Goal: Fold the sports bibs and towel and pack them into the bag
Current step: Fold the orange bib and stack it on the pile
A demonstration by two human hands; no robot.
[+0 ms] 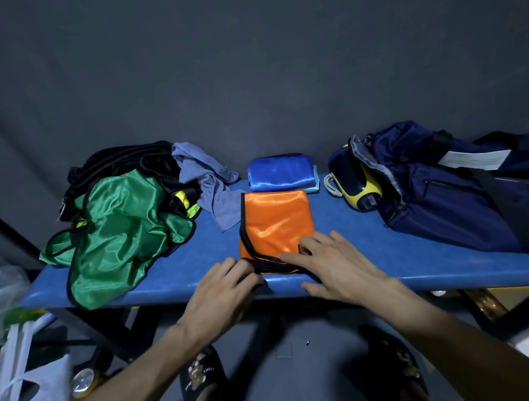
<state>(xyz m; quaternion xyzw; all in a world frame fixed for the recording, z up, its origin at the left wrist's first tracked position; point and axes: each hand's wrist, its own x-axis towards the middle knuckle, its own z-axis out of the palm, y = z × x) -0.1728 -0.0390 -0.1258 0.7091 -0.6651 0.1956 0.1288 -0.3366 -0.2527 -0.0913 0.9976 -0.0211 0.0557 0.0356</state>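
Now my left hand (224, 287) pinches and my flat open right hand (331, 263) presses the shiny folded orange bib (276, 223); the navy bag (445, 183) gapes open.

Both forearms bare, entering from the lower corners and converging toward centre. Left hand (223, 290): palm down, wrist roughly straight, fingers curled inward at the tips and bunched together, pinching; fingertips partly hidden from this angle. Right hand (331, 263): palm down, flat, fingers (308, 244) spread and extended forward-left, thumb stretched out along the near side, pressing down. The two hands sit close together, nearly touching at the fingertips. Two feet in dark slippers visible below, between the forearms.
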